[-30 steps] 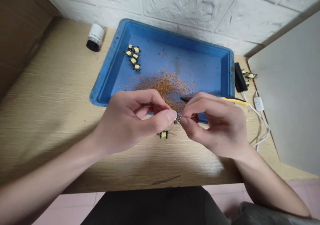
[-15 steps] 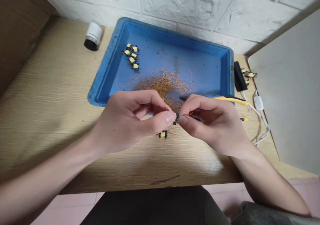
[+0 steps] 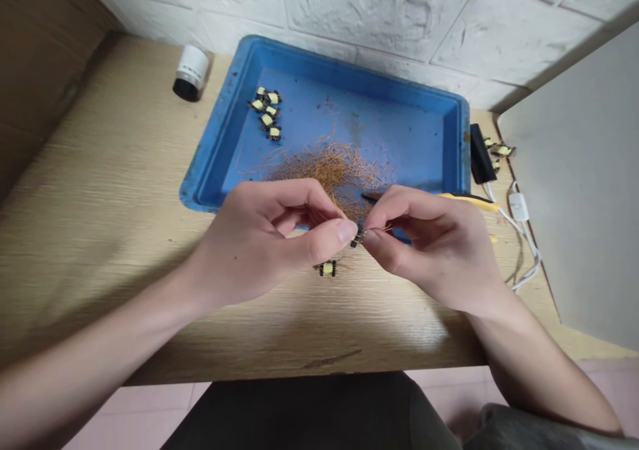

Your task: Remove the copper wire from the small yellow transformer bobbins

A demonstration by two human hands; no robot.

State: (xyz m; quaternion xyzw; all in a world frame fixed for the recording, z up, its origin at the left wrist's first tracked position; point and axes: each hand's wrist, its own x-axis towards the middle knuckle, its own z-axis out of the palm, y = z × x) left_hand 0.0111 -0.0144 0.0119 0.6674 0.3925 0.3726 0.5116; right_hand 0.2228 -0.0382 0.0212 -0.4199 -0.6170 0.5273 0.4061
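My left hand (image 3: 269,237) and my right hand (image 3: 429,250) meet above the near edge of a blue plastic tray (image 3: 349,64). Between their fingertips is a small transformer (image 3: 356,238) with black pins, partly hidden by my fingers. A fine copper wire strand (image 3: 379,229) runs from it behind my right fingers. Just below my hands, a yellow-taped transformer (image 3: 327,268) lies on the wooden desk (image 3: 100,237). In the tray are a cluster of similar transformers (image 3: 264,114) and a tangle of copper wire scraps (image 3: 329,170).
Yellow-handled pliers (image 3: 469,200) lie across the tray's right rim. Beyond them are a black box (image 3: 482,154), several transformers (image 3: 502,150) and a white cable with an inline switch (image 3: 519,207). A white-and-black cylinder (image 3: 190,74) stands behind the tray's left corner.
The small transformer has shifted slightly between my fingertips, and my hands have moved a little around it. The objects on the desk and in the tray stay in place.
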